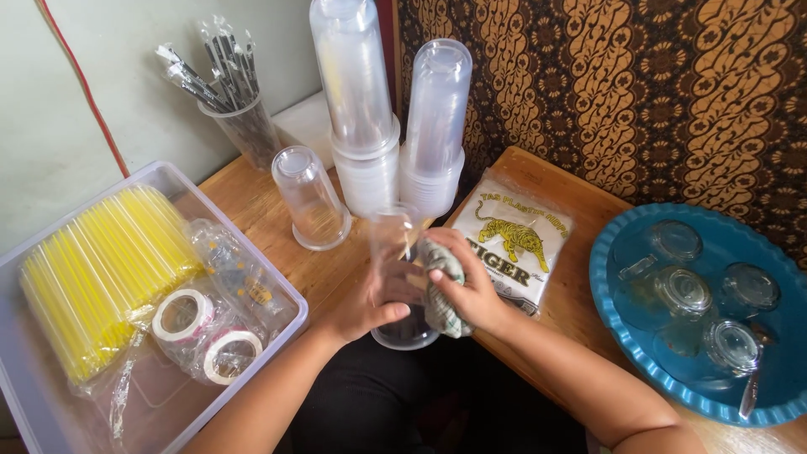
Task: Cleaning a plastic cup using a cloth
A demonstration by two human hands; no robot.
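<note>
My left hand [366, 304] grips a clear plastic cup [395, 252] by its side, holding it over the front edge of the wooden table [269, 210]. My right hand [471, 290] presses a small checked cloth [439, 290] against the cup's right side. The cup's rim points down toward my lap, and its base is blurred. Just behind it stand two tall stacks of clear plastic cups [357, 109], upside down, and a single upturned clear cup [309, 197].
A clear plastic bin [277, 332] at left holds yellow straws [101, 269] and tape rolls [206, 332]. A cup of wrapped black straws [223, 84] stands at the back. A printed plastic packet [517, 244] lies beside my right hand. A blue tray [605, 277] of upturned glasses sits right.
</note>
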